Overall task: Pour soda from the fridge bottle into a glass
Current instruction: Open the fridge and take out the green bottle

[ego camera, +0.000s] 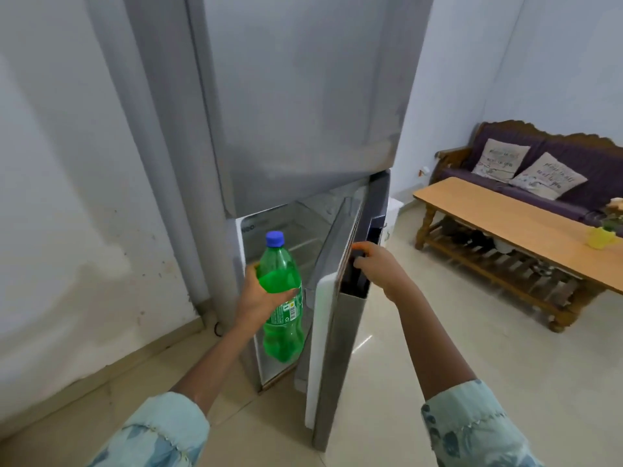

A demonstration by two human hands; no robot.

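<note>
Bottle in hand at the open fridge.
Left grip (258, 293) is clamped round the green soda bottle (282, 298), upright, blue cap above the fingers; right grip (372, 261) is closed on the lower fridge door (332, 332) edge, just beside the bottle.

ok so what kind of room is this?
Likely a home living area with a fridge in it: a two-door fridge against the wall, a cushioned wooden sofa, and a wooden coffee table.
</note>
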